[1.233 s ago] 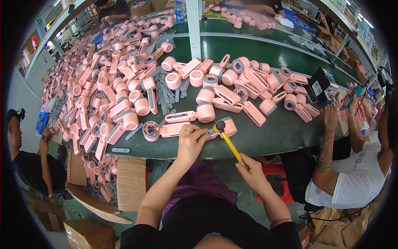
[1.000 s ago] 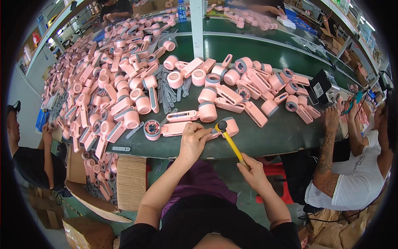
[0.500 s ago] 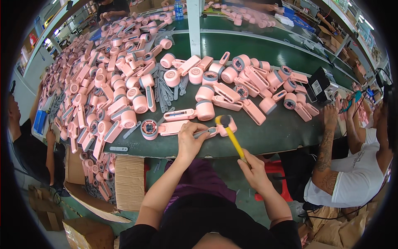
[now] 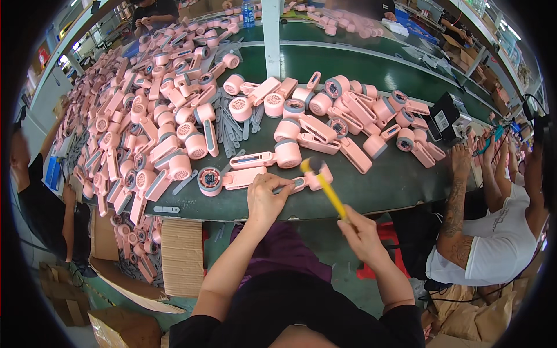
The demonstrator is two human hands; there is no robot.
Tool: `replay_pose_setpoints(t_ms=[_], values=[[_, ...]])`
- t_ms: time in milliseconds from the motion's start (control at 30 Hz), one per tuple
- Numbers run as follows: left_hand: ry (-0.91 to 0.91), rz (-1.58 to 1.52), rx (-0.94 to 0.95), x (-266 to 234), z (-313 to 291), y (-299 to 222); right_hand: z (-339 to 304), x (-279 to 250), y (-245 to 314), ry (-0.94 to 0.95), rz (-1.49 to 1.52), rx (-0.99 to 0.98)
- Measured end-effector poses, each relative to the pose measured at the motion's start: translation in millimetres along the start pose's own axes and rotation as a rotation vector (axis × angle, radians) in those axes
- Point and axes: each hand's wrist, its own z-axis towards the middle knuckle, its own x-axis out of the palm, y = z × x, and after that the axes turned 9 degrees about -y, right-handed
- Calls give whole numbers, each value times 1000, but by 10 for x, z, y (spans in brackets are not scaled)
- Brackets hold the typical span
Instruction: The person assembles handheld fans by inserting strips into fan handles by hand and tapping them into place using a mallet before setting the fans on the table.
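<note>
My left hand [image 4: 266, 199] presses on a pink handheld device part [image 4: 313, 179] lying at the near edge of the green table [image 4: 383, 185]. My right hand [image 4: 361, 233] grips the yellow handle of a small hammer [image 4: 326, 185]. Its dark head hangs just above the pink part. To the left lies another pink part with an open round head [image 4: 223, 179]. A pink assembled unit [image 4: 272, 156] rests just behind my left hand.
A large heap of pink housings [image 4: 156, 116] covers the left and back of the table. A black box [image 4: 449, 116] stands at the right. A seated person in a white shirt [image 4: 493, 232] works at right; another person [image 4: 40, 197] sits at left. Cardboard boxes [image 4: 180, 249] stand below the edge.
The hammer has swung up and down over the pink part; its head now sits slightly higher and further left. My left hand has stayed on the part.
</note>
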Motion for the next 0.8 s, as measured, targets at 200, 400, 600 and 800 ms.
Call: replay_pose_setpoints(t_ms=[200,400,600,800], values=[[-30,190,229,-204,-123,-3,-121,36,111,-136,-1,-196],[-57,134,163,-280,-215,181,-190,275,-23,21,7,-152],[-67,88,156,-262,-243,207,-236,330,-61,15,-5,-133],[-98,21,71,-221,-263,273,-332,427,177,-2,115,-118]])
